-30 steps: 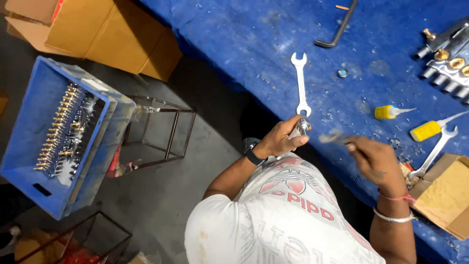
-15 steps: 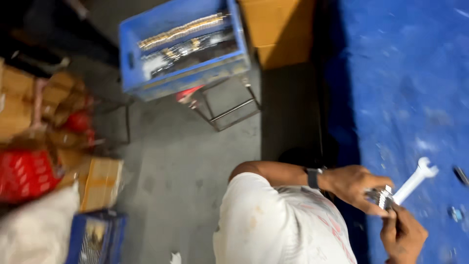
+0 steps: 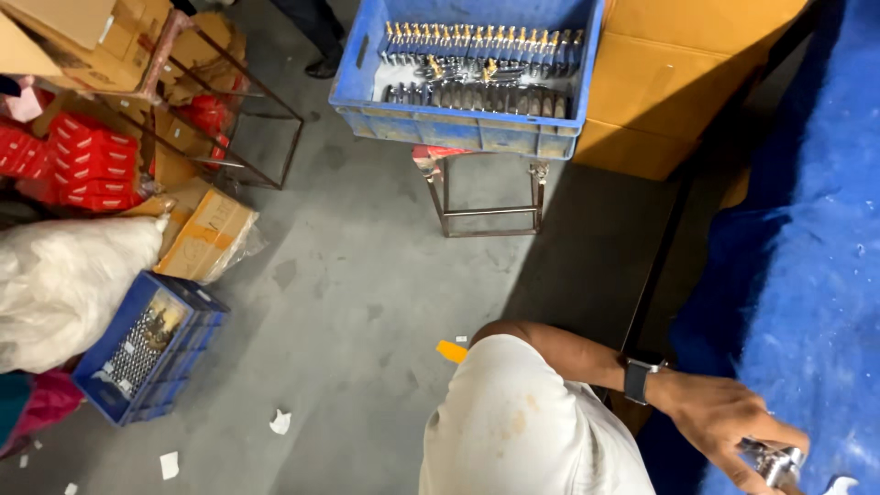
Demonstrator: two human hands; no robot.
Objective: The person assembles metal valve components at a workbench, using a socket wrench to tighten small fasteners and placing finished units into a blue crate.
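Note:
My left hand (image 3: 724,417), with a dark watch (image 3: 639,380) on its wrist, is closed around a small shiny metal part (image 3: 775,463) at the bottom right, over the edge of the blue-covered table (image 3: 816,275). The pale tip of a wrench (image 3: 839,484) shows just right of that part at the frame's lower edge. My right hand is out of view. My white shirt (image 3: 522,431) fills the bottom centre.
A blue crate (image 3: 458,128) of metal fittings rests on a metal stand (image 3: 486,197) beside cardboard boxes (image 3: 678,82). On the grey floor at left are a second blue crate (image 3: 174,380), a white sack (image 3: 64,284), red packs (image 3: 82,160) and a metal frame (image 3: 247,119).
The view has swung left and down toward the floor. My right hand and most of the wrench have left the frame. My left hand still grips the metal part.

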